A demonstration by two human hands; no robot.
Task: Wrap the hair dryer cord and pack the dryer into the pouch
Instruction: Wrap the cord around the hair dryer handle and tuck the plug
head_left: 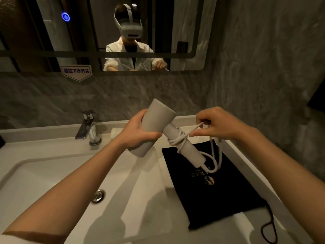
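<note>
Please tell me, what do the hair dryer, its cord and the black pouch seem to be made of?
Hair dryer: probably matte plastic; smooth beige shell with a soft, dull sheen.
Cord: likely rubber or PVC coated; white, smooth, bending in soft loops around the handle.
Pouch: apparently fabric, perhaps velvet-like; flat, deep black, no shine, with a gold printed logo and a thin drawstring.

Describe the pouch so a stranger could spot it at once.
Start at the white sink basin. On the counter at its right lies the pouch, flat beneath the held hair dryer. It alone is black, with a gold emblem and a dark drawstring.
</note>
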